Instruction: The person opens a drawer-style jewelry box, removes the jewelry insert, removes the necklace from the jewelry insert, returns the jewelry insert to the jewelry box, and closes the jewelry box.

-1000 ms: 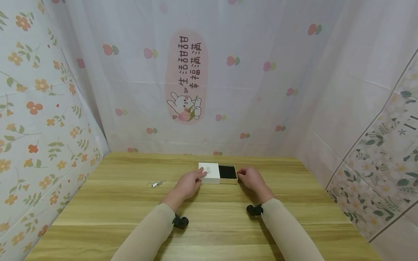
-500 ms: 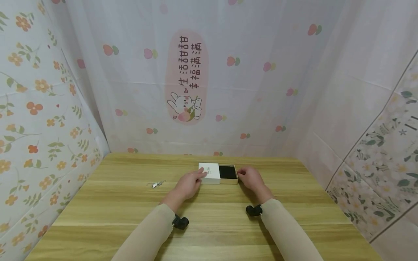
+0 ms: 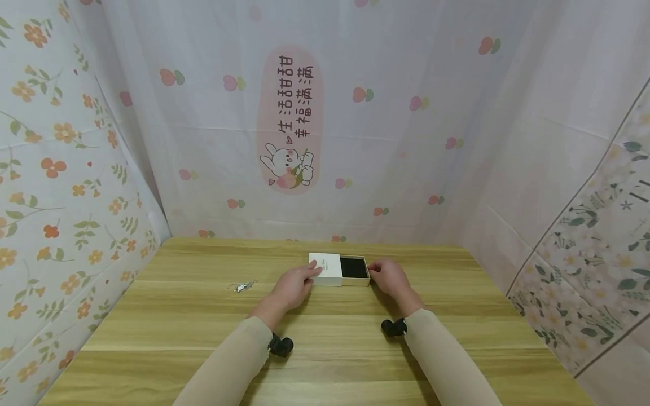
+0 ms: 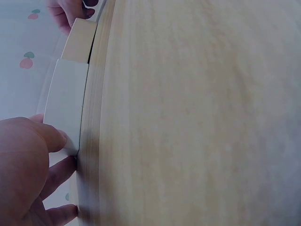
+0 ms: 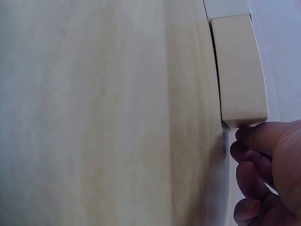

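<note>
A small drawer-style gift box lies on the table in the head view, its white outer sleeve (image 3: 331,274) at left and the cream inner drawer (image 3: 356,281) slid partway out to the right. Black padding (image 3: 352,268) shows inside the drawer. My left hand (image 3: 294,286) grips the sleeve's left end, thumb on its side in the left wrist view. At the drawer's outer end, my right hand (image 3: 391,278) has thumb and forefinger pinched together, the other fingers curled; whether a pull tab sits between them is hidden. A silvery chain-like trinket (image 3: 244,286) lies left of my left hand.
The wooden table (image 3: 325,366) reaches back to a white printed curtain (image 3: 396,169). Floral cloths (image 3: 66,225) hang along both sides. A black wrist camera (image 3: 281,345) is worn at each cuff.
</note>
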